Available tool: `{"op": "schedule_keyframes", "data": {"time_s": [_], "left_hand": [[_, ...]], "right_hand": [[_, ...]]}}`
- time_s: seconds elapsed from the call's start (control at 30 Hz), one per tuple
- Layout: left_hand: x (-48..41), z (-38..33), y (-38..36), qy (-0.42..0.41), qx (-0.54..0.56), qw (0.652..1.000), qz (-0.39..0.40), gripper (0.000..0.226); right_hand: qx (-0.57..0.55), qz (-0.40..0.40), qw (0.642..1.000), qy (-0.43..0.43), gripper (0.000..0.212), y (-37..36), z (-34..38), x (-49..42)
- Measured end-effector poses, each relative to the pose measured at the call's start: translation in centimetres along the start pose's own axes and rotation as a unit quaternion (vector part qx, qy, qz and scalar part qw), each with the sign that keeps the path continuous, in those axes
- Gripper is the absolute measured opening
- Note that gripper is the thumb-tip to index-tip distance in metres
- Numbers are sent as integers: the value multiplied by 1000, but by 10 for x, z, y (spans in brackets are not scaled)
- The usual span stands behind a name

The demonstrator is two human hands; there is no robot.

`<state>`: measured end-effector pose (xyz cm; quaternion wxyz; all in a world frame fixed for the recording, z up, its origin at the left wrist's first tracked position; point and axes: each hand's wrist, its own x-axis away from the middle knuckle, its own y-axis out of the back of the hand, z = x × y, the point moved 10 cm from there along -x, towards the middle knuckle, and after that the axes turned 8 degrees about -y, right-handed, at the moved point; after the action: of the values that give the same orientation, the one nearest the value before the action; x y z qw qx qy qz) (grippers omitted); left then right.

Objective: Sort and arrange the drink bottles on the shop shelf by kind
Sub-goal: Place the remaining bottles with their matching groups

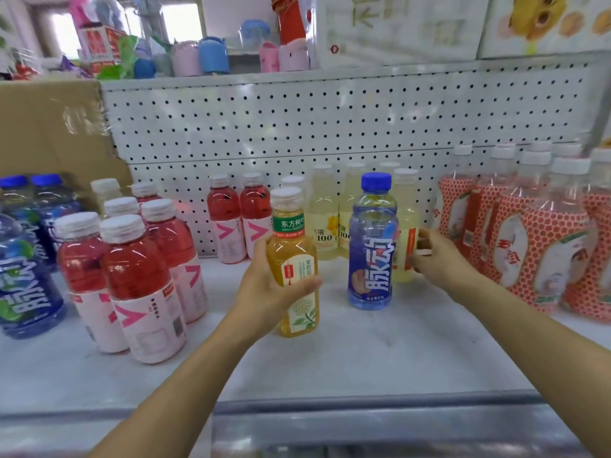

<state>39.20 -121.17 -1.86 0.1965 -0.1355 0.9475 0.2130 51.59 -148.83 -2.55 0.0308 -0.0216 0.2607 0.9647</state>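
Note:
My left hand (pixel 267 279) grips an amber tea bottle (pixel 292 259) with a white cap, upright at the middle of the white shelf (pixel 330 358). Just right of it stands a blue-capped blue drink bottle (pixel 372 246). Behind that one, my right hand (pixel 436 256) holds a pale yellow bottle (pixel 405 233) by its side. More pale yellow bottles (pixel 325 213) stand at the back. Red drinks with pink labels stand in a group at left (pixel 132 279) and as a pair at the back (pixel 241 216). Blue bottles (pixel 23 259) fill the far left.
Clear bottles with red patterned labels (pixel 535 233) crowd the right end. A white pegboard (pixel 330 127) backs the shelf, and a cardboard box (pixel 49 127) sits at back left. Cups and boxes line the top shelf (pixel 215 57). The shelf's metal front rail (pixel 363 404) runs below my arms.

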Motion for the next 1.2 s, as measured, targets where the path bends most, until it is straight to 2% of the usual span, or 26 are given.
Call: {"op": "schedule_keyframes", "data": {"time_s": [0.07,0.13,0.23,0.33,0.47,0.6,0.67,0.87,1.0,1.13,1.2], "left_hand": [[-1,4,4,9,1,1000,-2,82],[0,7,3,14,8,1000,-1,80],[1,10,2,25,20,999,-7,78],[2,12,1,38,30,999,-5,76],[4,9,1,39,41,998,-2,75],[15,2,6,29,78,996,-8,83],[24,-5,8,17,99,995,-17,84],[54,-22,18,17,143,987,-71,71],[80,-35,39,15,147,981,-126,73],[109,-40,68,14,141,976,-166,53],[123,-37,85,19,143,973,-182,51]], "right_hand": [[-42,-39,998,13,39,4,1,6],[-128,-79,986,65,36,13,11,20],[-192,11,975,112,61,-8,37,38],[-172,89,976,94,57,-40,48,40],[-163,94,978,86,59,-46,45,42],[-176,122,972,95,82,-40,42,63],[-193,128,968,100,86,-38,43,76],[-233,150,956,100,74,-49,49,103],[-254,163,947,109,69,-59,58,128],[-281,184,932,136,57,-71,76,158],[-284,198,926,152,56,-81,90,174]]}}
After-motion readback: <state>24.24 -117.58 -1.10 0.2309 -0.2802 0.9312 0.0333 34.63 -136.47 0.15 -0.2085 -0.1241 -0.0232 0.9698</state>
